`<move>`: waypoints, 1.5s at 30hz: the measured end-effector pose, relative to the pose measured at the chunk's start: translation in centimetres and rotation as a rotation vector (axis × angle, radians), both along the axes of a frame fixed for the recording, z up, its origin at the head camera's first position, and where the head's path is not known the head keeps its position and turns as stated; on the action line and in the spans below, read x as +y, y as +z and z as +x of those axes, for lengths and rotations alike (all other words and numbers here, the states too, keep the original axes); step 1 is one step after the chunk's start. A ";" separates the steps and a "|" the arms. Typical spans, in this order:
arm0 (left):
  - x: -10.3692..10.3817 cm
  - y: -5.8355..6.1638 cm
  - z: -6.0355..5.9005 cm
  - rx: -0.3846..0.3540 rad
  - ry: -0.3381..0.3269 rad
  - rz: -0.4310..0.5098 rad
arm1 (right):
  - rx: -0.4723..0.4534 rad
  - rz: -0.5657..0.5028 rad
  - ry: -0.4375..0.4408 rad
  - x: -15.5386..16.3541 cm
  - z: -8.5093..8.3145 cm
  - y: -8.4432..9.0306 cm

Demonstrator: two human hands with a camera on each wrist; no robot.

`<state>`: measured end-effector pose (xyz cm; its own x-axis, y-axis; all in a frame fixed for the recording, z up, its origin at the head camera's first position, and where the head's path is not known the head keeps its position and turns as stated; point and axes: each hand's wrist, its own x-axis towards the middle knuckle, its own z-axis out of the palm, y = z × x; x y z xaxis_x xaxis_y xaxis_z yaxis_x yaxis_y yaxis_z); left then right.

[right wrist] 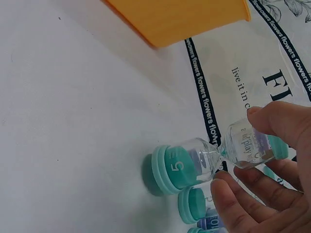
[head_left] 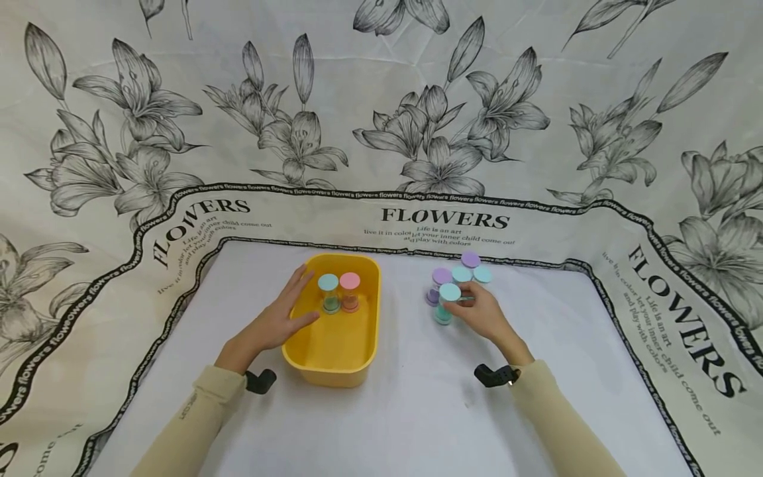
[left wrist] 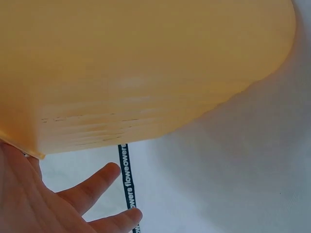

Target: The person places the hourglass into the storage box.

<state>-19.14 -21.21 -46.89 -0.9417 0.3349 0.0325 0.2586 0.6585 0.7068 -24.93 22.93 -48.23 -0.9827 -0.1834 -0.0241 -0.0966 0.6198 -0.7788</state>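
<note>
Bright, even light; soft shadows

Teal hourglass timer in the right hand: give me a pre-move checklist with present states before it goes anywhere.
1. Right hand has a grip on the teal hourglass timer: ok, fingers pinch its upper bulb.
2. Timer free of the table: cannot tell, its base looks on or near the cloth.
3. Neighbouring timers clear of it: not ok, they stand close behind.
4. Yellow tub steadied: ok, left hand rests on its rim.
5. Room in the tub: ok, only two timers stand at its far end.
</note>
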 end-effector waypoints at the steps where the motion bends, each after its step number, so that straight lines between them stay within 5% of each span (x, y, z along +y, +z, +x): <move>1: 0.0 0.0 0.0 0.000 0.000 -0.006 | -0.001 0.007 0.016 -0.1 0.0 0.3; 32: 0.1 -0.1 0.0 -0.024 0.018 -0.038 | 0.060 -0.090 0.325 -9.7 -2.1 11.6; 45: 0.3 -0.1 0.1 0.017 0.011 -0.038 | 0.107 -0.152 0.455 -14.5 -2.4 13.4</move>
<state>-19.06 -20.96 -47.04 -0.9448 0.3256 0.0356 0.2626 0.6879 0.6766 -27.35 8.44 -34.79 -0.7978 -0.5880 0.1332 -0.4159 0.3767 -0.8277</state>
